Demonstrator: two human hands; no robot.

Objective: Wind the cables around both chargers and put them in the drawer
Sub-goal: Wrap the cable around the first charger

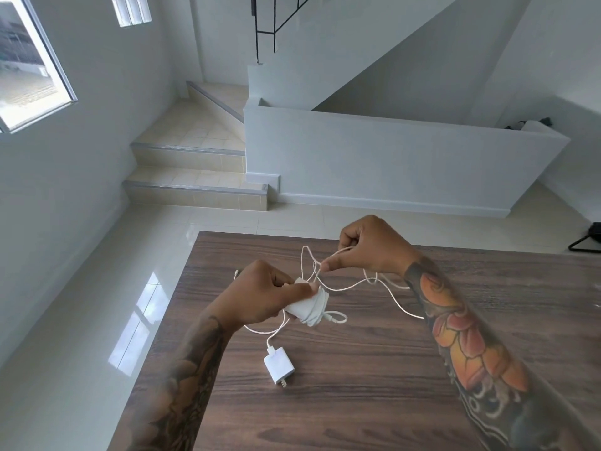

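Dark wood-grain table (390, 369) below; left hand (263, 297) grips a half-wound white charger block (304, 309) above it, right hand (364, 249) raised, pinching its thin white cable (344, 288). Second white plug charger (279, 369) lies flat nearby.

**Soft daylight, wide-angle bend**

Bright, even daylight enters through the aluminium-framed glass window (31, 63) at upper left. Its panes glare off the glossy cream floor tiles (136, 323). Shadows stay faint. Walls lean and curve toward the edges; focus is sharp overall.
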